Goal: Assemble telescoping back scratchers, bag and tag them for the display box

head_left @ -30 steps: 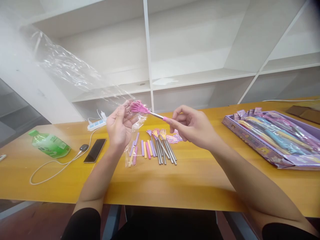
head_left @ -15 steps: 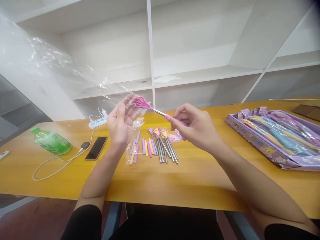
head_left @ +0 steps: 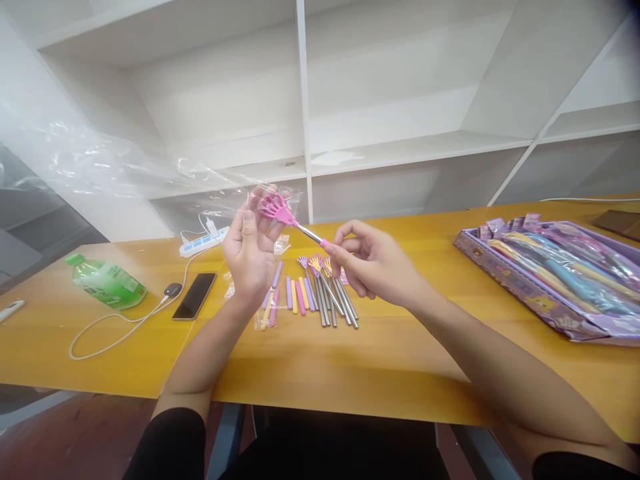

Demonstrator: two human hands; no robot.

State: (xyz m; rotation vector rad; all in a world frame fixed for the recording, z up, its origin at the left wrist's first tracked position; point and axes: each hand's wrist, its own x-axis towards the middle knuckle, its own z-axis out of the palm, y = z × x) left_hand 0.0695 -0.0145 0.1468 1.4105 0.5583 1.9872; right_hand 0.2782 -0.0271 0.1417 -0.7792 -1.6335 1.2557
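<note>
The right hand (head_left: 380,267) grips the pink handle end of a back scratcher (head_left: 281,212) between thumb and fingers. The left hand (head_left: 249,257) is loosely open behind the scratcher's head, with a clear plastic bag (head_left: 150,167) trailing from its fingers; whether it pinches the film, I cannot tell. The scratcher is held tilted above the table (head_left: 400,373), well back from the front edge, head toward the left. It should be light and stiff, its metal rod smooth and perhaps slippery, its thin prongs the part likeliest to bend or snag in film. The handle looks the surest place to take hold.

Below the hands, more scratchers (head_left: 323,308) lie bunched on the table, heads toward the back edge. Just left of them is a row of coloured sticks (head_left: 302,297), then a small clear bag (head_left: 273,300) with similar sticks in it.

To the right, a purple tray (head_left: 525,297), one corner turned toward the table's front edge, holds wrapped pieces (head_left: 565,267) in yellow, blue and pink, lying lengthwise, with small cards standing at its far left corner.
</note>
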